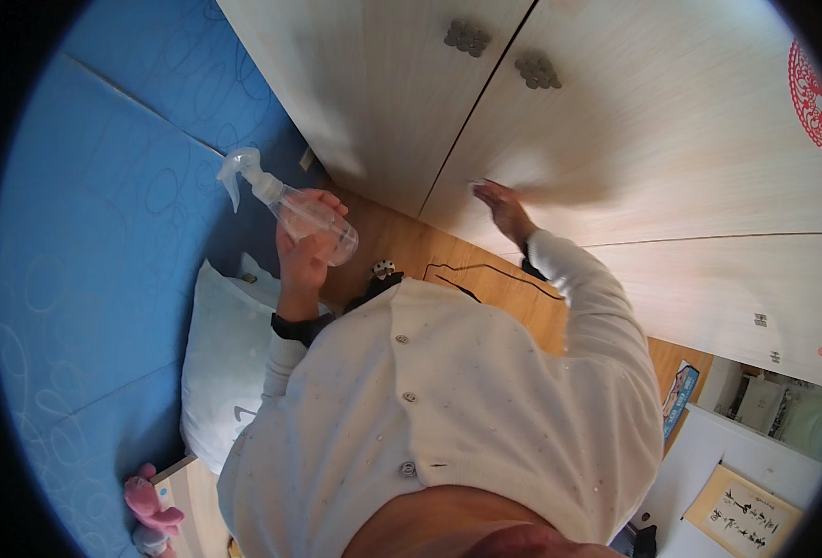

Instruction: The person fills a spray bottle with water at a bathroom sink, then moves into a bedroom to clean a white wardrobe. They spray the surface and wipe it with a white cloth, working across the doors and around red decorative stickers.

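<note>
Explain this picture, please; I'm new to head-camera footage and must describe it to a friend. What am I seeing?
There's no machine here: just a person with two bare hands. A wide fisheye camera worn on the head looks down, so straight edges bend and the person's cream top fills the middle. Picture left is the person's left.

The left hand holds a clear spray bottle. The right hand is at a pale cabinet door; something whitish shows by its fingers, too small to identify. Below lies a wooden floor with a dark cord-like line. A whitish pillow sits beside the blue patterned wall.
</note>
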The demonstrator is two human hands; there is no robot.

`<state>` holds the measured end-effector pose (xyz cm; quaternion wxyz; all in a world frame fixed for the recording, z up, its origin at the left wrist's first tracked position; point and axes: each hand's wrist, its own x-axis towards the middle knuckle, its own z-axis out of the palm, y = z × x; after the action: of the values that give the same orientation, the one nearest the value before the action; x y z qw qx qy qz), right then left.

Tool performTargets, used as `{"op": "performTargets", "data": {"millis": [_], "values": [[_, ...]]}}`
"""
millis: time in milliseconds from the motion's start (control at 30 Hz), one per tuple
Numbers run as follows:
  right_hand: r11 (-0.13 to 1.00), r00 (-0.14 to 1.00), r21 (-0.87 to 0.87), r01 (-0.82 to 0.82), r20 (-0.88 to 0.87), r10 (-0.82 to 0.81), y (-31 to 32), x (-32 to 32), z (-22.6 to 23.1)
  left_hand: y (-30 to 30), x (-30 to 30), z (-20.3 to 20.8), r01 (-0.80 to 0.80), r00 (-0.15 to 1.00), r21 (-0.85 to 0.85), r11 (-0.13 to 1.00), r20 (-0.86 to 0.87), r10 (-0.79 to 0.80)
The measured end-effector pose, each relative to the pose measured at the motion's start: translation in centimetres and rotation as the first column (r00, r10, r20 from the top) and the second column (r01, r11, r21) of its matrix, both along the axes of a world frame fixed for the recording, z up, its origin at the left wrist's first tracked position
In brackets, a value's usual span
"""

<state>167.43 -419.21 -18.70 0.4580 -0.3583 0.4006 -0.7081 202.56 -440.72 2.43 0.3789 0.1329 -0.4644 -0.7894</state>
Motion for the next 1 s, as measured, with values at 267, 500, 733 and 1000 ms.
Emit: {"op": "performTargets", "data": {"millis": [267,500,733,1000], "values": [[0.985,0.890,0.026,0.169,0.427,-0.163,13.8,-2.5,13.1,1.5,-3.5,-0.2,0.206,0.978,0.023,0.978,0.022,-0.206],[0.530,-0.347,-0.488,0.694,-0.871,-0.347,9.7,4.1,25.8,3.6,-6.9,0.1,0.421,0.907,0.002,0.907,0.012,-0.421],[0.754,0.761,-0.108,0.649,0.123,-0.637,4.3,9.1,25.1,5.1,-9.3,1.2,0.601,0.799,-0.050,0.798,0.072,-0.597],[0.954,0.874,-0.072,0.292,0.425,-0.236,2.0,11.3,24.6,6.9,-11.6,2.2,0.668,0.744,-0.084,0.740,0.060,-0.665]]}}
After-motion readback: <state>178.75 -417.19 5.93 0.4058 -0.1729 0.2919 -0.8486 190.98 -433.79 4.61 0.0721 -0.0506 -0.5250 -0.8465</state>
